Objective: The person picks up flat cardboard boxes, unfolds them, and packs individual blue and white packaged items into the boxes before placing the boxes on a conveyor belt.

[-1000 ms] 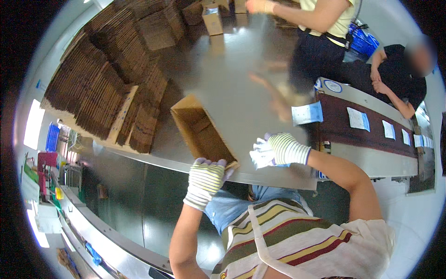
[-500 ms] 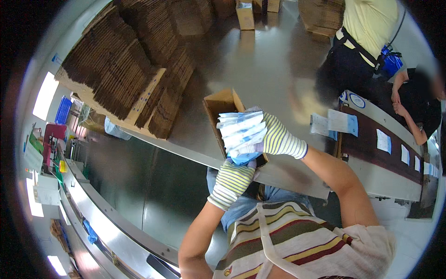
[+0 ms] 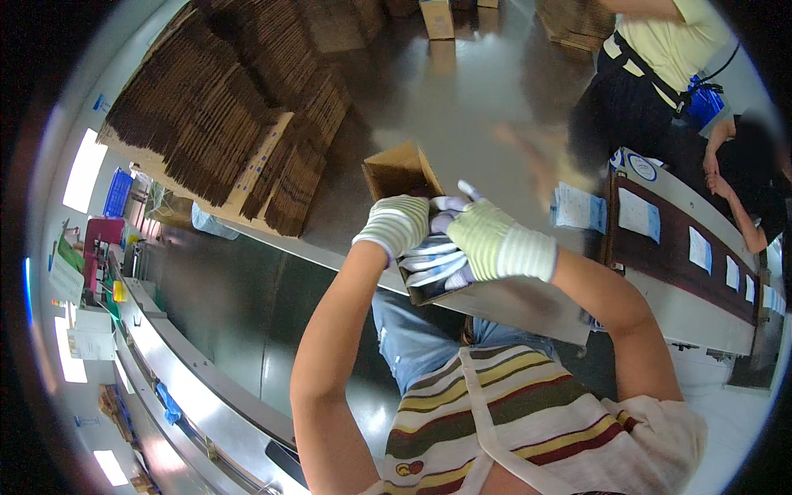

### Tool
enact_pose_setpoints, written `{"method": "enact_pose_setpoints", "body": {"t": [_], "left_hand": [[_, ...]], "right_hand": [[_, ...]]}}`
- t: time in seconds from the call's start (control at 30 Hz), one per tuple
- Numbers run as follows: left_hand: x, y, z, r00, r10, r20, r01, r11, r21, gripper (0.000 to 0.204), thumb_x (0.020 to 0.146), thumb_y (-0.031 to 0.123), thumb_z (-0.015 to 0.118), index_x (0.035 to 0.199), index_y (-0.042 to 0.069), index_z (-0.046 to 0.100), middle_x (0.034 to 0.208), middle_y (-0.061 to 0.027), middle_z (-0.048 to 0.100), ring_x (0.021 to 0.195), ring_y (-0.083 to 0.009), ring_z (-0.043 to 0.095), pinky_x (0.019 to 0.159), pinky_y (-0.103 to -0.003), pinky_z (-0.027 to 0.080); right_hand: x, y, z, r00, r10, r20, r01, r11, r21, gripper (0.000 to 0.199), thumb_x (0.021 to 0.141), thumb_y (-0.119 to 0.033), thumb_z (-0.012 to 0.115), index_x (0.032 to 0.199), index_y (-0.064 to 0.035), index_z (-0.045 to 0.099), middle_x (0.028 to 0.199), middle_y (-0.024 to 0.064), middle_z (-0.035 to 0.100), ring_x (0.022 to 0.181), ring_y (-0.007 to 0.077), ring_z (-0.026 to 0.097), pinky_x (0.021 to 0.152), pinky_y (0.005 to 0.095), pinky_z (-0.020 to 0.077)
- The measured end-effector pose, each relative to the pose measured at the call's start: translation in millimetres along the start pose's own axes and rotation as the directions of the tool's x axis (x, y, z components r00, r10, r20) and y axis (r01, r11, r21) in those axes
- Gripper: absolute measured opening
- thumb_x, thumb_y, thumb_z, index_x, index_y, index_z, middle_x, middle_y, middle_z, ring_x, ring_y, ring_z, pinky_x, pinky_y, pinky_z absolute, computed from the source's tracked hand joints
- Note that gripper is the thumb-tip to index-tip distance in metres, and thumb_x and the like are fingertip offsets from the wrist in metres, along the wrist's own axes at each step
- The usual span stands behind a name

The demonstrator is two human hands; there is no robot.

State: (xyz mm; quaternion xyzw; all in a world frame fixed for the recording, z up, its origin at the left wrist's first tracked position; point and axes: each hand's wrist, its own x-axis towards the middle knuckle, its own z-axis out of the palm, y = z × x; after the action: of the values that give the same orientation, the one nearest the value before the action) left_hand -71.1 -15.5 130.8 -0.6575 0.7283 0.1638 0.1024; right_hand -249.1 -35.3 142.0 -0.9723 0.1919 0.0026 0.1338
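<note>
An open cardboard box (image 3: 400, 161) stands at the table's near edge, with a bunch of flat white-and-blue packets (image 3: 431, 257) in its near part. My left hand (image 3: 398, 224), in a striped knit glove, reaches over the box's left wall beside the packets; its fingertips are hidden inside. My right hand (image 3: 495, 239), gloved the same way, grips the packets from the right. One of its fingers sticks up, while purple fingertips show above and below the bunch.
Tall stacks of folded cardboard (image 3: 198, 115) fill the table's left side. Loose packets (image 3: 579, 208) lie at the end of a dark conveyor belt (image 3: 664, 235), which carries several more. A co-worker in a yellow top (image 3: 672, 49) stands at far right; another person's hands (image 3: 716, 183) are beyond the belt.
The packets have gone down into the box from above it. My left hand has moved from the box's near end up to its left side. The yellow-topped co-worker's arm has swung into view.
</note>
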Motion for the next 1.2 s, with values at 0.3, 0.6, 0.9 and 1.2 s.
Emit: {"method": "enact_pose_setpoints", "body": {"t": [0.3,0.6,0.9,1.2], "left_hand": [[56.0,-8.6,43.8,0.830,0.460,0.316,-0.476,0.879,-0.030,0.032,0.091,0.020,0.038,0.092,0.006,0.066,0.094,-0.0148,0.066,0.089,-0.0314,0.062,0.074,-0.038,0.051],[-15.0,52.3,14.4,0.966,0.123,0.229,-0.130,0.991,0.015,0.022,0.080,0.016,0.053,0.079,0.000,0.068,0.084,-0.0242,0.065,0.084,-0.0356,0.064,0.072,-0.040,0.052],[-48.7,44.2,48.5,0.980,0.160,-0.118,-0.156,0.987,0.038,0.030,0.082,0.031,0.056,0.079,0.002,0.064,0.079,-0.0200,0.063,0.078,-0.0356,0.061,0.072,-0.045,0.049],[-44.9,43.2,50.1,0.985,0.109,-0.136,-0.110,0.994,0.004,0.033,0.084,0.032,0.055,0.083,0.000,0.065,0.080,-0.0207,0.064,0.080,-0.0369,0.061,0.074,-0.045,0.048]], "right_hand": [[-47.7,-22.4,58.0,0.999,-0.032,0.035,0.030,0.998,0.061,0.038,0.087,-0.034,0.049,0.097,-0.0008,0.063,0.107,0.0245,0.062,0.113,0.0358,0.053,0.107,0.0566,0.0248],[-54.2,-25.1,68.3,0.884,-0.116,-0.453,0.089,0.993,-0.081,0.013,0.077,-0.020,0.057,0.082,-0.0094,0.063,0.088,0.0108,0.062,0.094,0.0252,0.059,0.099,0.0510,0.0388],[-116.8,63.7,26.9,0.927,0.112,-0.358,-0.046,0.981,0.187,0.033,0.082,-0.037,0.061,0.094,-0.0067,0.060,0.097,0.0114,0.061,0.098,0.0291,0.056,0.089,0.0456,0.0445],[-116.0,288.3,42.2,0.729,0.490,0.478,-0.545,0.838,-0.028,0.065,0.063,-0.026,0.079,0.118,-0.0003,0.055,0.109,0.0205,0.062,0.100,0.0307,0.061,0.086,0.0386,0.0486]]}}
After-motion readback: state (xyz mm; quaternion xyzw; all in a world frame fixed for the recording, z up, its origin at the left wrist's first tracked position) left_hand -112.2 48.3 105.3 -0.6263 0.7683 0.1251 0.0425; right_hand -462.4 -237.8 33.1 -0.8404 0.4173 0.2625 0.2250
